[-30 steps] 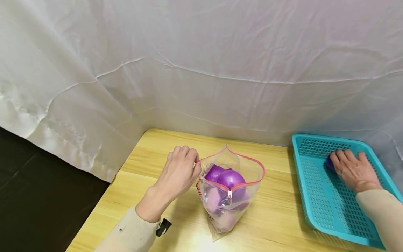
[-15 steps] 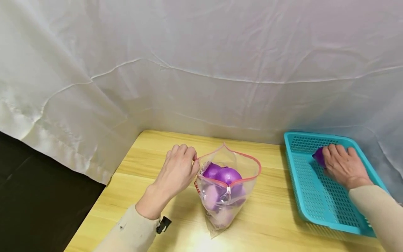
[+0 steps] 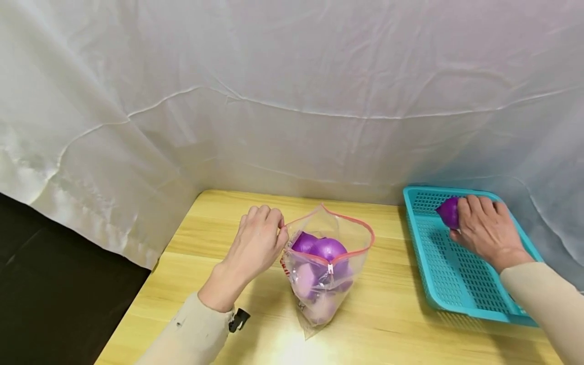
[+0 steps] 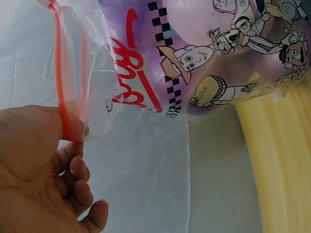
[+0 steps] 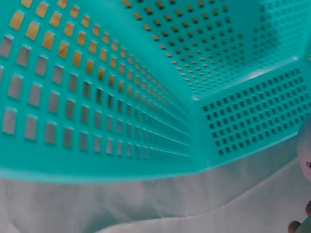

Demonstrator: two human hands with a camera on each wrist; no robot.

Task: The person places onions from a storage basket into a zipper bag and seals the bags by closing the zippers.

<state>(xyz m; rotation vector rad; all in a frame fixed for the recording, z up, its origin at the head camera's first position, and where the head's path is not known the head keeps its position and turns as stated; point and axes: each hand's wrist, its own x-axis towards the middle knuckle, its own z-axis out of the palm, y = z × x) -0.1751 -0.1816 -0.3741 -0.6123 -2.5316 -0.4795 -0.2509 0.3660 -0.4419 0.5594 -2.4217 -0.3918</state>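
My left hand (image 3: 255, 243) pinches the left edge of the red zip rim of a clear zip bag (image 3: 330, 299). Seen from the left wrist, thumb and forefinger close on the red strip, while the other fingers curl loosely below it. Several shiny purple onions (image 3: 328, 249) fill the bag, whose mouth gapes toward me. Red lettering and cartoon figures (image 4: 189, 63) cover its side. Over the far part of the turquoise basket (image 3: 422, 268), my right hand (image 3: 488, 230) grips another purple onion (image 3: 448, 213), its pointed tip facing left. The right wrist view catches only a sliver of that onion (image 5: 305, 150).
The perforated basket stands on the right of the wooden table (image 3: 383, 314). A pale cloth (image 3: 296, 147) hangs behind the table's back edge. On the left, the table edge borders a dark area (image 3: 59, 284).
My right hand has come up from the basket floor toward its far rim, bringing the onion with it. My left hand keeps its pinch on the bag rim. The head view has shifted slightly.
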